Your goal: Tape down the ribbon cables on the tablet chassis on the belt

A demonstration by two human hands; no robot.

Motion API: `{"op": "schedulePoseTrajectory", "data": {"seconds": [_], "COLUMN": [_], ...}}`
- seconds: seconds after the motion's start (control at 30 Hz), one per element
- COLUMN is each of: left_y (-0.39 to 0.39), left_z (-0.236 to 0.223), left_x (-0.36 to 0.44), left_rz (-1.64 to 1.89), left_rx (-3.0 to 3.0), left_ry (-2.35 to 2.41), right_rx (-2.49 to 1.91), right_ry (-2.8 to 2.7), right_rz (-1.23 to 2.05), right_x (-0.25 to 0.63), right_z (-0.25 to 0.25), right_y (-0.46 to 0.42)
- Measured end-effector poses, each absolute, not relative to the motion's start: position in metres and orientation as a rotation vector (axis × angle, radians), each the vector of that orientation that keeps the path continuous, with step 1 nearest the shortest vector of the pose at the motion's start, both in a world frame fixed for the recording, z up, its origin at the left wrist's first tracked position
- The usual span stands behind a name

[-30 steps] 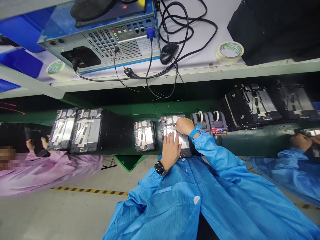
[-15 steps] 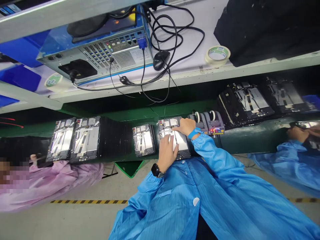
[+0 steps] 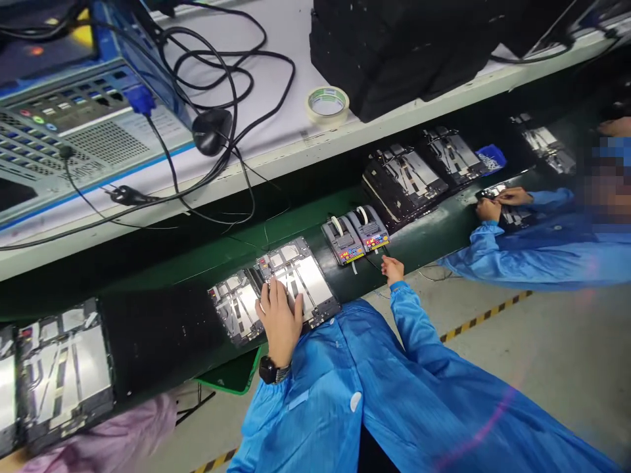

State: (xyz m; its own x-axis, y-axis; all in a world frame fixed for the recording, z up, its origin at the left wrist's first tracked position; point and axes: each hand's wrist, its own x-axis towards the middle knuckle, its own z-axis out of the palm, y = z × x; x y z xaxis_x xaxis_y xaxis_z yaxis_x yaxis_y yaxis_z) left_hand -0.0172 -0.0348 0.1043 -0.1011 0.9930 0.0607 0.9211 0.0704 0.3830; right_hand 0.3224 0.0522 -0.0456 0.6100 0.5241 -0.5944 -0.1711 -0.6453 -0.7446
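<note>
My left hand (image 3: 280,320) lies flat over the left edge of an opened tablet (image 3: 311,287), fingers stretched out and thumb apart. A second opened tablet (image 3: 237,305) sits close beside it on the left, near those fingertips. Both show silver plates and thin flat cables. My right hand (image 3: 393,269) is closed in a pinch just in front of the right tape dispenser (image 3: 369,228); whatever its fingertips hold, if anything, is too small to make out. To its left stands another tape dispenser (image 3: 343,240), with a short white tape strip (image 3: 354,267) hanging from its front.
More opened tablets (image 3: 404,172) are stacked at the back right, before a blue bin (image 3: 491,159). A co-worker's hands (image 3: 500,200) work farther right. Tablets (image 3: 66,374) lie at far left. Above, a shelf holds a computer (image 3: 93,131), cables and a tape roll (image 3: 327,105).
My right hand has left the tablet and moved right to the front of the tape dispensers. My left hand stays on the tablet, now at its left edge. The view has turned right.
</note>
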Motion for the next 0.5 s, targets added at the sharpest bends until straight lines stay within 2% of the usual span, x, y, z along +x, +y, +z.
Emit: {"op": "schedulePoseTrajectory", "data": {"seconds": [0.2,0.5], "left_y": [-0.033,-0.034], "left_z": [0.105,0.102], "left_x": [-0.024,-0.027], "left_rz": [0.437,0.419], "left_rx": [1.987,2.011], "left_ry": [2.101,2.095], "right_rx": [-1.843,-1.863], "right_ry": [-0.209,-0.224], "right_rz": [1.219,1.109], "right_x": [0.321,0.316], "right_z": [-0.071,-0.094], "right_y": [0.072,0.064]}}
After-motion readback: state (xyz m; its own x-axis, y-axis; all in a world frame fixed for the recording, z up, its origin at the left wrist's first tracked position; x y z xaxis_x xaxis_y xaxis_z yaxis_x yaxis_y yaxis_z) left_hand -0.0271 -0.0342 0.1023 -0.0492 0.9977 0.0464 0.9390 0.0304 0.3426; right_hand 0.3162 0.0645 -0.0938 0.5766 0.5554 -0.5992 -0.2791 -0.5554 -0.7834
